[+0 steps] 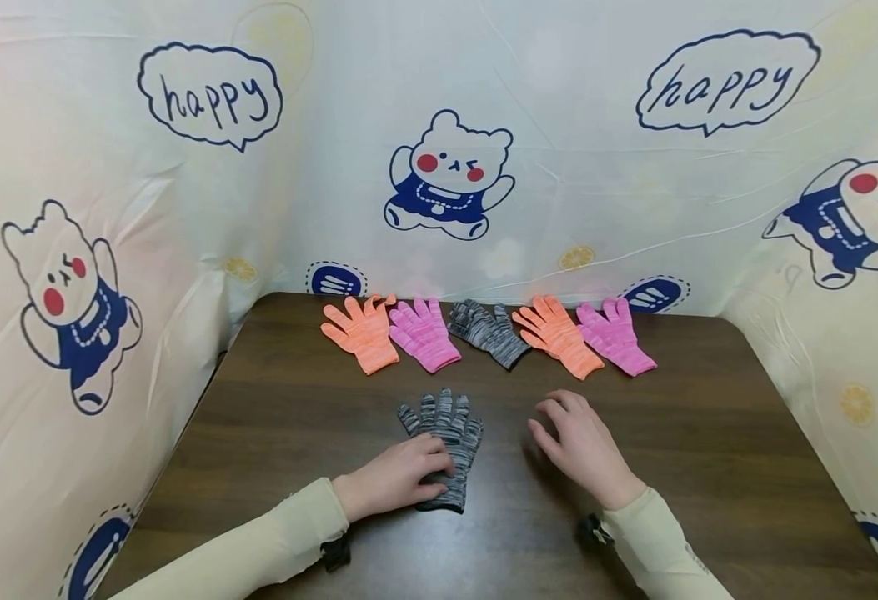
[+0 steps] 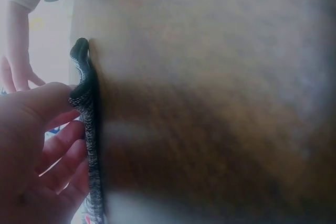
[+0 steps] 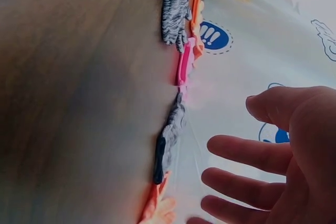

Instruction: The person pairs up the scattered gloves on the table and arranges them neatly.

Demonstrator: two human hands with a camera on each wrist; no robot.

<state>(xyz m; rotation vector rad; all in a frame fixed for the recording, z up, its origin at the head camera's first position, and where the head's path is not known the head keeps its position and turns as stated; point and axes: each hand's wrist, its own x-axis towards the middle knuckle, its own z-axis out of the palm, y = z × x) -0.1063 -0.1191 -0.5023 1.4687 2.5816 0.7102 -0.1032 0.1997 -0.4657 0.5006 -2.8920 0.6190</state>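
A grey-and-black striped knit glove (image 1: 449, 425) lies flat near the middle of the table, its fingers pointing away from me and its dark cuff toward me. On its palm rests my left hand (image 1: 401, 473), fingers loosely bent. In the left wrist view the thumb of my left hand (image 2: 31, 114) touches the glove (image 2: 90, 135) beside its cuff. My right hand (image 1: 584, 446) hovers right of this glove, holding nothing. Its fingers are apart and relaxed in the right wrist view, where the same grey glove (image 3: 176, 9) shows at the top.
Along the table's far edge lies a row of gloves: orange (image 1: 367, 333), pink (image 1: 427, 335), grey (image 1: 491, 332), another orange (image 1: 559, 333) and another pink (image 1: 619, 335). The brown wooden table (image 1: 273, 417) is enclosed by a printed cloth (image 1: 574, 100) at the back and sides.
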